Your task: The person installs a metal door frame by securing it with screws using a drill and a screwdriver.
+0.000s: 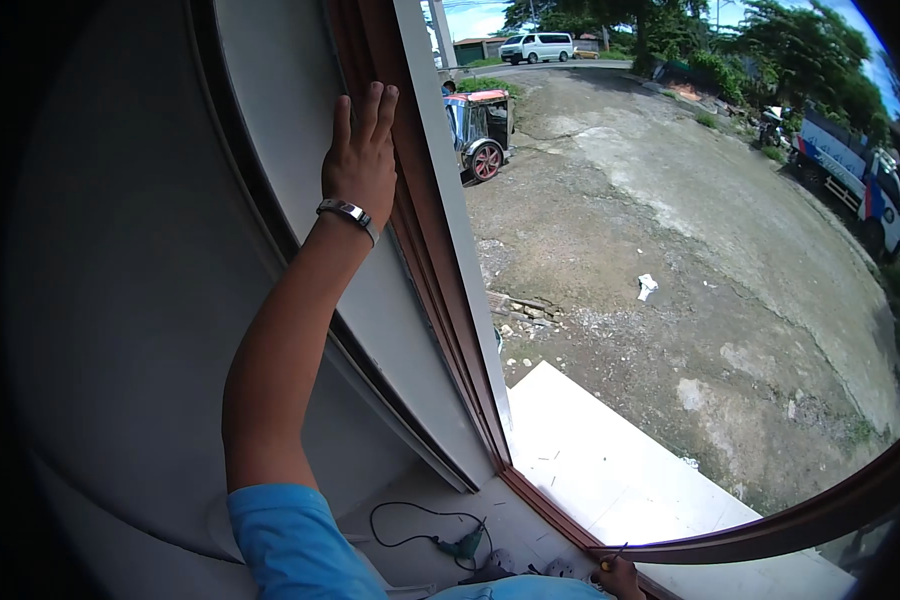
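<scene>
My left hand (pixel 362 160) is raised and lies flat against the brown window or door frame (pixel 425 230), fingers stretched upward and holding nothing. A watch or bracelet (pixel 348 212) circles that wrist. Low at the bottom edge, my right hand (pixel 622 580) is closed around what looks like a screwdriver (pixel 607 565), with a yellowish handle and a thin dark shaft. This hand is beside the frame's lower corner, and part of it is cut off by the picture edge.
On the floor below lies a green power drill (pixel 462 545) with a looped black cord (pixel 395 540). Outside the opening are a white slab (pixel 590 460), rough ground with rubble (pixel 530 310), a tricycle sidecar (pixel 480 135), a van (pixel 537 47) and a truck (pixel 845 175).
</scene>
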A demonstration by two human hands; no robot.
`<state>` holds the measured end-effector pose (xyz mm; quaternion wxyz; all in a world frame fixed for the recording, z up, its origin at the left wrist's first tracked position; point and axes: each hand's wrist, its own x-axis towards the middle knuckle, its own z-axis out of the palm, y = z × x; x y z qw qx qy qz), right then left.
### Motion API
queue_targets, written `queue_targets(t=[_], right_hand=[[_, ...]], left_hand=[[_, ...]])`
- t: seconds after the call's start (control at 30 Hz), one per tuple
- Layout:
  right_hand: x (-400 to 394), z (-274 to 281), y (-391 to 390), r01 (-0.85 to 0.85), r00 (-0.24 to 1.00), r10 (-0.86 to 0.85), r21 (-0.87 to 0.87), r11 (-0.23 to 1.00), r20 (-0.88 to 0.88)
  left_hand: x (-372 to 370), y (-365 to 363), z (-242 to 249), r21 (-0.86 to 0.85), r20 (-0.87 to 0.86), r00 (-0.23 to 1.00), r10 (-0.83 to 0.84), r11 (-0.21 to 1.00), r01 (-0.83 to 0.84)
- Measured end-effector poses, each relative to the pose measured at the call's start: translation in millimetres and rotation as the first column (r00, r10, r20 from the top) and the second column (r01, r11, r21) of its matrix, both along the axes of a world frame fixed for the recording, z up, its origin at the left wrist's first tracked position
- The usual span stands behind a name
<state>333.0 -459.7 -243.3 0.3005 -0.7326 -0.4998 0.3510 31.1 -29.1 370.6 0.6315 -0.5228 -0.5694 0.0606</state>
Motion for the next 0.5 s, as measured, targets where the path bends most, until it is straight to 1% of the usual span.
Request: queue_targets(t=[0.03, 0.07, 0.1, 0.17, 0.2, 0.23, 0.27, 0.3, 0.37, 0.4, 0.43, 0.47, 0.5], right_hand=[[-6, 17, 0, 0.019, 1.000, -0.019, -0.011, 1.000, 0.001], [-7, 38, -3, 0.064, 0.997, -0.052, -0.223, 0.973, 0.058], [-9, 37, -7, 0.078, 0.996, -0.066, -0.220, 0.973, 0.059], [-13, 34, -10, 0.128, 0.991, -0.130, -0.345, 0.930, 0.016], [-17, 38, -12, 0.137, 0.990, -0.141, -0.341, 0.930, 0.013], [-20, 43, -14, 0.112, 0.994, -0.106, -0.268, 0.957, 0.038], [-24, 46, -17, 0.086, 0.995, -0.075, -0.197, 0.977, 0.066], [-27, 38, -21, 0.104, 0.994, -0.093, -0.198, 0.975, 0.062], [-30, 13, -29, 0.071, 0.984, -0.025, -0.254, 0.965, 0.178], [-34, 5, -30, 0.125, 0.986, -0.092, -0.254, 0.959, 0.138], [-37, -4, -33, 0.123, 0.987, -0.088, -0.274, 0.954, 0.136], [-41, -9, -39, 0.158, 0.983, -0.122, -0.295, 0.942, 0.135], [-45, -8, -40, 0.131, 0.983, -0.086, -0.298, 0.946, 0.161]], left_hand=[[-1, 0, 4, 0.001, 0.001, 1.000, -0.016, 1.000, 0.016], [-2, -1, 9, -0.009, -0.047, 0.999, 0.001, 1.000, -0.001], [-2, -3, 15, -0.015, -0.097, 0.995, 0.018, 1.000, -0.019], [-1, -8, 24, -0.002, -0.112, 0.994, -0.011, 1.000, 0.011], [-1, -11, 29, -0.041, -0.126, 0.992, 0.011, 0.999, -0.016], [0, -13, 34, -0.081, -0.142, 0.989, 0.031, 0.996, -0.043], [0, -15, 36, -0.095, -0.137, 0.990, 0.022, 0.995, -0.035], [-2, -16, 37, -0.096, -0.141, 0.990, 0.004, 0.995, -0.017], [-2, -14, 37, -0.124, -0.128, 0.992, -0.020, 0.992, 0.004], [-3, -12, 35, -0.094, -0.145, 0.989, -0.015, 0.996, 0.001], [-5, -6, 35, -0.106, -0.114, 0.992, -0.053, 0.994, 0.041], [-9, 1, 33, -0.089, -0.140, 0.988, -0.064, 0.995, 0.052], [-12, 9, 34, -0.099, -0.123, 0.988, -0.096, 0.992, 0.084]])
